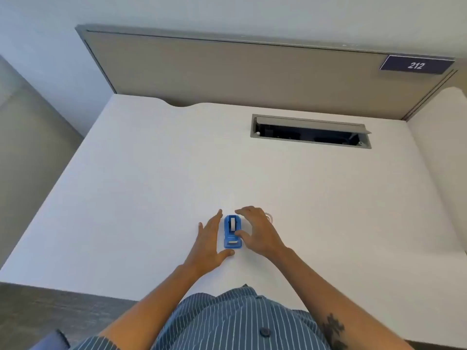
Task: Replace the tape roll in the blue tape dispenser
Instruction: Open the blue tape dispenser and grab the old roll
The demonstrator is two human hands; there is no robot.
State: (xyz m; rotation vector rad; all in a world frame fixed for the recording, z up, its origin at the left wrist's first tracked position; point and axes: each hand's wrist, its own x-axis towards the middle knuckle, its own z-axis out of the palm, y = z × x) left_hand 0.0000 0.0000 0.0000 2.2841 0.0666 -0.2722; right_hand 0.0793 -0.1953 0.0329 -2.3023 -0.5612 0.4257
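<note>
While flanking boxy blue plastic tape dispenser (233, 232) on smooth white desk (151, 185): left hand (211, 239) flat, open, empty; right hand (255, 229) arched, spread, thumb touching dispenser.

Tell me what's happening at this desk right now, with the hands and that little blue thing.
A person at a white desk has both hands around a blue tape dispenser that sits upright on the desktop. The left hand is open alongside its left side, and the right hand is open too, thumb at its right edge. Neither has gripped it. A clear tape roll seems to lie just behind the right hand, mostly hidden.
</note>
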